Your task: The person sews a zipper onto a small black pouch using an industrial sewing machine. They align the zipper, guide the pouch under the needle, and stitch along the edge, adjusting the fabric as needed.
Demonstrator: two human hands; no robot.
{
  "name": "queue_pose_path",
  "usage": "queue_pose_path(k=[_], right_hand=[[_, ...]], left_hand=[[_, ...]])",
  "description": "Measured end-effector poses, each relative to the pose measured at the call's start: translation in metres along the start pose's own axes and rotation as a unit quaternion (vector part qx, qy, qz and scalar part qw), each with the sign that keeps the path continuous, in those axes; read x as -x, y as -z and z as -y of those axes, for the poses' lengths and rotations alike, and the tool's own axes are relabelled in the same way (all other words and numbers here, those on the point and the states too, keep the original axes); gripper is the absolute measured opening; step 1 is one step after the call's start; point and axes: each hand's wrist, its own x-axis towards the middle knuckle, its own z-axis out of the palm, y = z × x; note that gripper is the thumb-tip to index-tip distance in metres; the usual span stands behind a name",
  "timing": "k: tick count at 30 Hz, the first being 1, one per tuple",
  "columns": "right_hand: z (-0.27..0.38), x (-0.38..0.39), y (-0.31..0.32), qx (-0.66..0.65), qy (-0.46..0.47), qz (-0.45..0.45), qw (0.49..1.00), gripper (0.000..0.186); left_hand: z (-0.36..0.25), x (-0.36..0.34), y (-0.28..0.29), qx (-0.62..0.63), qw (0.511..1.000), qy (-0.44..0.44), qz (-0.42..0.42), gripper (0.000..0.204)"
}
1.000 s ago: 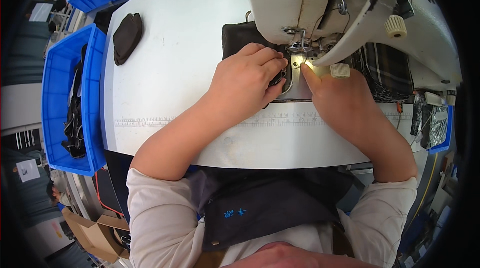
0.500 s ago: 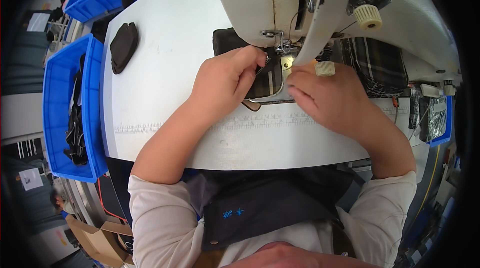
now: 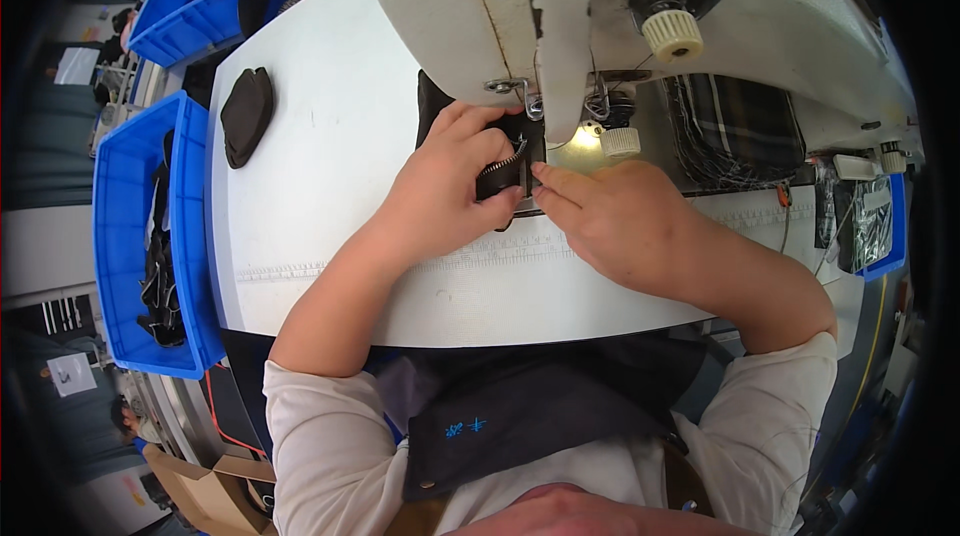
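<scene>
A dark fabric piece with a zipper [image 3: 499,170] lies under the needle and presser foot of a white sewing machine [image 3: 460,6]. My left hand [image 3: 440,186] grips the piece from the left, fingers curled over it beside the zipper and thumb at its lower part. My right hand [image 3: 625,226] has its fingertips together on the right edge of the same piece, just in front of the presser foot. Part of the piece is hidden under my left fingers. A stack of dark plaid fabric [image 3: 735,126] lies on the machine bed to the right.
A small dark pouch [image 3: 247,118] is on the white table [image 3: 310,166], which has a printed ruler. Blue bins [image 3: 108,226] with dark pieces stand left. Wrapped packets [image 3: 862,226] lie right. An open carton [image 3: 200,486] and part of another person [image 3: 130,421] are at lower left.
The view has shifted, with the machine appearing further left. My right fingers have moved onto the fabric's edge, and my left hand has re-gripped beside the zipper, which now shows more curved.
</scene>
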Motion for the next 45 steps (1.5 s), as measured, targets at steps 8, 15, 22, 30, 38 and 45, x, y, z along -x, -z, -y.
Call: queue_pose_path(k=[8,15,22,30,38,45], right_hand=[[0.007,0.0,-0.003,0.059,-0.012,0.009,0.998,0.033],[0.009,0.0,-0.004,0.081,-0.008,0.006,0.997,0.034],[0.007,0.0,-0.005,0.069,-0.001,0.01,0.998,0.028],[0.01,-0.001,-0.002,0.083,0.017,0.001,0.996,0.025],[0.009,-0.002,-0.002,0.075,0.032,0.002,0.997,0.023],[0.009,-0.003,0.003,0.062,0.036,0.009,0.997,0.021]], left_hand=[[-0.003,-0.007,-0.02,-0.215,0.967,-0.086,-0.107,0.03],[0.0,-0.012,-0.019,-0.209,0.954,-0.162,-0.141,0.024],[-0.004,-0.007,-0.021,-0.149,0.972,-0.153,-0.092,0.022],[0.001,-0.006,-0.026,-0.123,0.975,-0.157,-0.101,0.023],[0.005,-0.009,-0.032,-0.113,0.968,-0.178,-0.137,0.027],[0.0,-0.004,-0.031,-0.14,0.971,-0.163,-0.106,0.025]])
